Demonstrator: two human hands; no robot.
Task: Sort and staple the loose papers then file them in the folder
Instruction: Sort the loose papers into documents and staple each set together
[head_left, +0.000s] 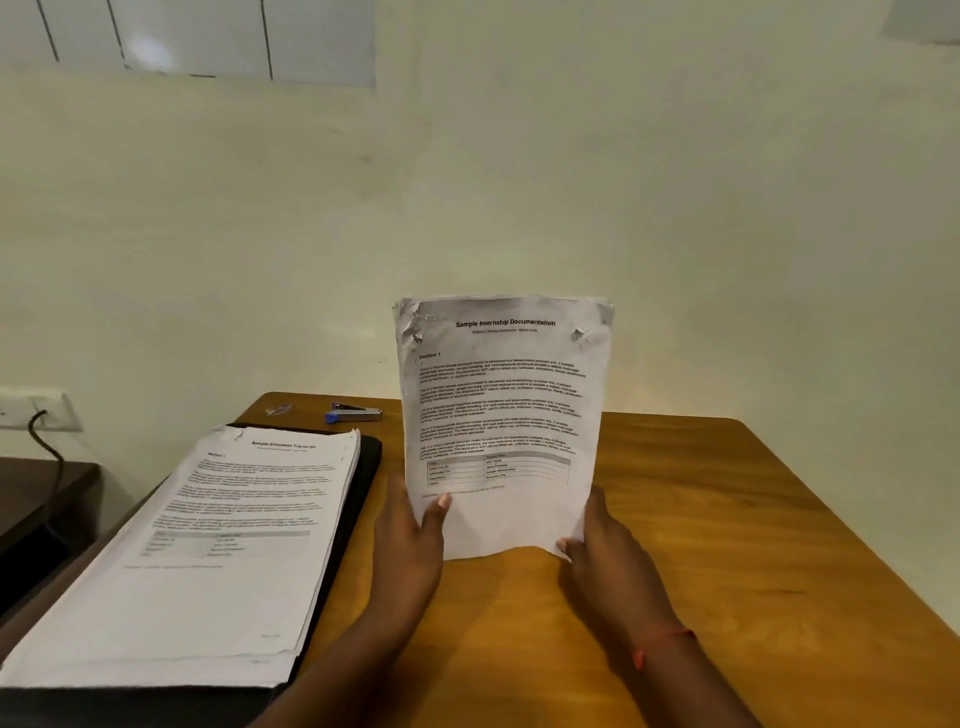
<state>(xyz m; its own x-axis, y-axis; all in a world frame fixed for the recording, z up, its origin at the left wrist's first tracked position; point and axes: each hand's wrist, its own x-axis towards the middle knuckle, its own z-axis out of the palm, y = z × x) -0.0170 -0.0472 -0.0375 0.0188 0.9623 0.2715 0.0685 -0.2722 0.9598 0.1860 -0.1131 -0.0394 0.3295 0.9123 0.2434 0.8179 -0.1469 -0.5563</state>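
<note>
I hold a printed paper set (501, 415) headed "Sample Internship Documentation" upright over the wooden table (727, 519), its bottom edge near the tabletop. My left hand (410, 535) grips its lower left edge, thumb on the front. My right hand (608, 556) grips the lower right corner. Both top corners look crumpled with staple marks. At the left, a thick stack of papers (208, 545) lies on a black folder (363, 483). A blue and silver stapler (354, 413) rests at the far edge of the table.
A small bluish object (278, 409) lies left of the stapler. A wall socket with a black cable (39, 415) sits on the wall at left, above a dark side table (41, 499). The cream wall stands close behind the table.
</note>
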